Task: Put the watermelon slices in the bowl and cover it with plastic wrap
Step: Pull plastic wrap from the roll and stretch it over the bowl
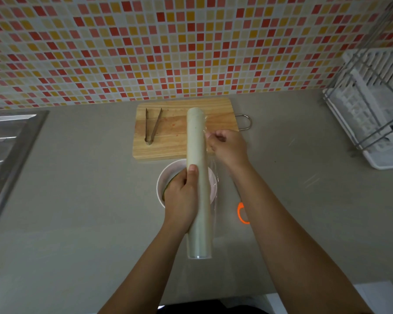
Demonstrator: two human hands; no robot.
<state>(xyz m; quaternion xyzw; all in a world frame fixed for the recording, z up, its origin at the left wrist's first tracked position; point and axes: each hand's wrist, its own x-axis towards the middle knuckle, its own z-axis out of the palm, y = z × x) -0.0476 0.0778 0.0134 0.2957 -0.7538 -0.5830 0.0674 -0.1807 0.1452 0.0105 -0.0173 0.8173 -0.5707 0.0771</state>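
Head view: my left hand (180,196) is in the middle of the frame. Its fingers and thumb are curled round the roll of plastic wrap (196,141). The roll is long and points up the frame, over the bowl (162,177). My right hand (228,147) is just right of the roll. Its fingers are curled in and pinch the clear wrap (214,177) that hangs off the roll's right side.

The white bowl sits on the grey counter (89,189), mostly under my left hand and the roll. A bit of green watermelon (167,189) peeks out by my left hand.

Above the bowl is a wooden cutting board (173,146) with tongs (152,126) lying on its left part. A sink (9,137) is at the left edge. A white dish rack (372,109) is at the upper right.
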